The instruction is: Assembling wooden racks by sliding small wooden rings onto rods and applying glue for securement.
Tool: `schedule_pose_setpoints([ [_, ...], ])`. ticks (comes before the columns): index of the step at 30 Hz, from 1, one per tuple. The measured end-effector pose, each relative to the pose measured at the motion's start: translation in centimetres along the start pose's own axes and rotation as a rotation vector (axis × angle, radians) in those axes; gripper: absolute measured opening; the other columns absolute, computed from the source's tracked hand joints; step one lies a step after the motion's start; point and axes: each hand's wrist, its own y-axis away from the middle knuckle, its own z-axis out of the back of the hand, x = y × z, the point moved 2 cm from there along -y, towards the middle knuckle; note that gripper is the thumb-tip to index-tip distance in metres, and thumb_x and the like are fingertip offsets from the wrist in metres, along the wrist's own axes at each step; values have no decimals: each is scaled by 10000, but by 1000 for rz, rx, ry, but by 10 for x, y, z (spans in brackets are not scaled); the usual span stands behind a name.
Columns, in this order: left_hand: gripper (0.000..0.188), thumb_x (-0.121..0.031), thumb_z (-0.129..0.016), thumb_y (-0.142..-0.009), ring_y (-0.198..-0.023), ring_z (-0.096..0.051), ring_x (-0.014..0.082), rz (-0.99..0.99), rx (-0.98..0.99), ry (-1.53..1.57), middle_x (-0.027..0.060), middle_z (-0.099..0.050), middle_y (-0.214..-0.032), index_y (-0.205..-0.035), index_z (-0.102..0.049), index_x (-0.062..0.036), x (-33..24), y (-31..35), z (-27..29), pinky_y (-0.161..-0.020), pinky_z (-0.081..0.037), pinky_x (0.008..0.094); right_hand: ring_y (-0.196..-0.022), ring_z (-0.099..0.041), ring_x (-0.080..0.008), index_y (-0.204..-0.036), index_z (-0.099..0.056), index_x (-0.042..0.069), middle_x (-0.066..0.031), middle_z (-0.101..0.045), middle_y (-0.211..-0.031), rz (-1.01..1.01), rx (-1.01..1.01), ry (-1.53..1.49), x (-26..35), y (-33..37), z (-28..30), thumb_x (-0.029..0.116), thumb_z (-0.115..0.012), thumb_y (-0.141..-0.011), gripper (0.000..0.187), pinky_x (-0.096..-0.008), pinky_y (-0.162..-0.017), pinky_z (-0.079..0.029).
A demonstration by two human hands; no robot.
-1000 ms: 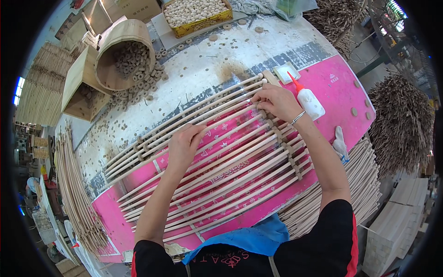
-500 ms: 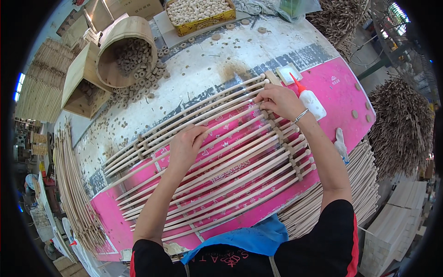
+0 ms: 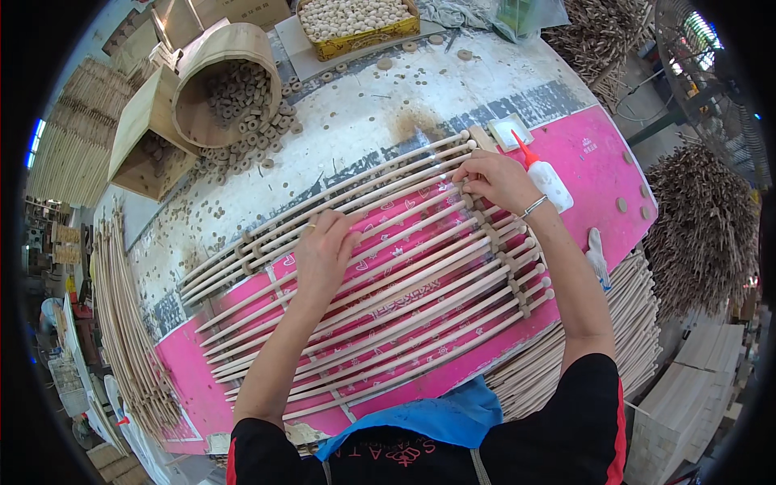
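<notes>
Rods (image 3: 428, 307) lie side by side on a pink sheet (image 3: 602, 153) along the near edge of the table (image 3: 347, 105). The work looks partway: wooden connectors (image 3: 512, 284) already sit in a row near the rods' right ends, several with round tips, while the left ends nearest that edge look bare. Loose rings (image 3: 242, 93) spilling from a tub (image 3: 214, 61) toward the far left corner remain unfitted. The right hand (image 3: 503, 182) reaches across, palm down, fingertips drawn together at the row's far end; what they pinch is hidden. The left hand (image 3: 322, 250) bends over mid-rods, thumb near curled fingers; whether it grips one is unclear.
</notes>
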Motion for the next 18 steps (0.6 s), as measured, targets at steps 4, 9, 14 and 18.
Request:
schedule_pose_setpoints([
  [4,260,-98,-714,-879,-968,-621,275,-50,-30,-141,49,-627,-1017,-1138,-730,-100,19,-1,1,-832,-489,406,-887,-682,-234,-1017,-761,137,-50,-680,-962,6,-10,9,3,1,0,110,-767,-844,175,-365,-783,-553],
  [9,275,-49,-683,-844,-981,-620,277,-91,11,-200,64,-615,-997,-1110,-729,-98,23,-3,-5,-857,-491,404,-898,-680,-241,-1024,-763,131,-58,-676,-984,-30,-27,7,8,8,1,124,-754,-866,159,-371,-791,-551],
  [14,302,-32,-663,-843,-983,-617,279,-148,-20,-232,78,-605,-1003,-1135,-709,-93,29,-4,1,-866,-504,409,-864,-679,-238,-1091,-764,91,-86,-664,-968,-17,-91,48,32,18,8,106,-717,-912,187,-342,-770,-541],
  [18,347,-18,-658,-831,-962,-607,275,-159,-76,-271,84,-584,-1000,-1168,-691,-92,6,-1,39,-856,-514,403,-721,-633,-136,-1065,-756,14,-31,-675,-823,-100,-174,-305,67,41,0,173,-706,-971,191,-303,-666,-521],
])
